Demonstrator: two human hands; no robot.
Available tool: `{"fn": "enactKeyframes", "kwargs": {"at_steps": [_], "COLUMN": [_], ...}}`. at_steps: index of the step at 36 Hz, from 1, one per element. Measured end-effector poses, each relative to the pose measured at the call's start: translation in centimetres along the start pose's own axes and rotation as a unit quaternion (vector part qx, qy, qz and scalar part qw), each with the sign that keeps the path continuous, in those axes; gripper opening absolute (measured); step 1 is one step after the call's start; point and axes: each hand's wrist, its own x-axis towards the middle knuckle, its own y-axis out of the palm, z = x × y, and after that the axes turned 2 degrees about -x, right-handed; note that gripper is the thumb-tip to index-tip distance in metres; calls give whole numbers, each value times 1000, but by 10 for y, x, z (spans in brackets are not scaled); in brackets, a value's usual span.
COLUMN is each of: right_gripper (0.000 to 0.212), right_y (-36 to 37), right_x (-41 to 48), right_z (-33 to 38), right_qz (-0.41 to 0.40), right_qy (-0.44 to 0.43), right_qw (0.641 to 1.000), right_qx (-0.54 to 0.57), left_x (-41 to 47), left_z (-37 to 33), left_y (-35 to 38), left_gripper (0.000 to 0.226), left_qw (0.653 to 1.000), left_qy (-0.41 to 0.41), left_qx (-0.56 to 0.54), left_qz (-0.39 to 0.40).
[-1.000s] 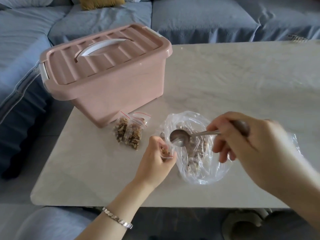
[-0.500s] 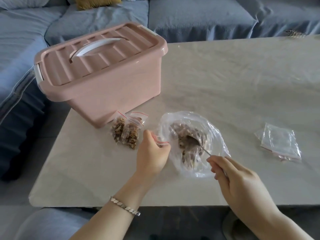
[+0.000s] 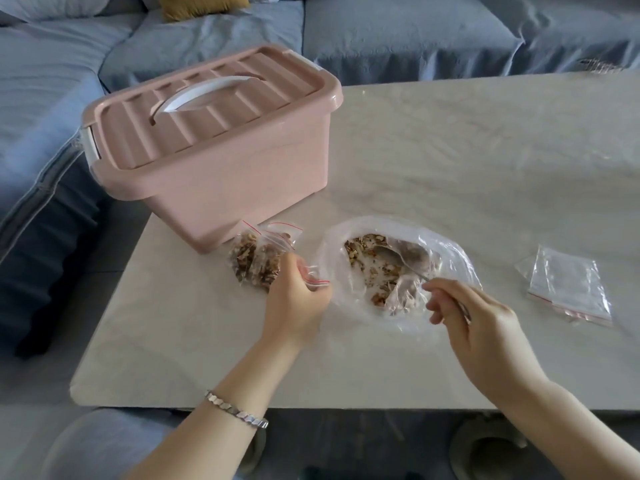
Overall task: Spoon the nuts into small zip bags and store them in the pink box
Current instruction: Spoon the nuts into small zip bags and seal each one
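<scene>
My right hand (image 3: 481, 327) pinches the spoon (image 3: 391, 253), which slants from near-right to far-left, its bowl among the nuts (image 3: 363, 245) in the big bag (image 3: 455, 263). My left hand (image 3: 294, 303) grips a zip bag (image 3: 313, 277) beside it.

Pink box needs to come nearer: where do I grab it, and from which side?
Take the white handle on the pink box, from straight above. It lies across a recess in the middle of the ribbed lid, so fingers can likely hook under it and lift the box level. The white latch on the left end looks closed, so the lid should hold.
</scene>
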Motion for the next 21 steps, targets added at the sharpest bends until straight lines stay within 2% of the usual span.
{"fn": "enactKeyframes", "kwargs": {"at_steps": [2, 5, 11, 14, 18, 21], "right_gripper": [26, 22, 22, 25, 25, 26], "right_y": [8, 19, 41, 48, 53, 54], "right_x": [5, 12, 16, 19, 20, 17], "right_z": [-2, -5, 3, 11, 21, 27], "right_qz": [-7, -29, -53, -43, -14, -2], "right_qy": [18, 104, 193, 251, 277, 316], "right_qw": [1000, 992, 970, 948, 932, 905], "right_qx": [6, 58, 139, 189, 233, 284], "left_x": [3, 9, 24, 31, 39, 40], "left_z": [-3, -8, -12, -15, -13, -10], "left_y": [1, 1, 5, 6, 11, 14], "left_gripper": [24, 22, 24, 24, 26, 27], "left_qw": [1000, 1000, 999, 996, 996, 995], "left_qy": [7, 9, -3, -7, -6, 0], "left_qx": [-11, -5, -9, -29, -38, -31], "left_qz": [-7, -6, 52, 80, 84, 90]}}
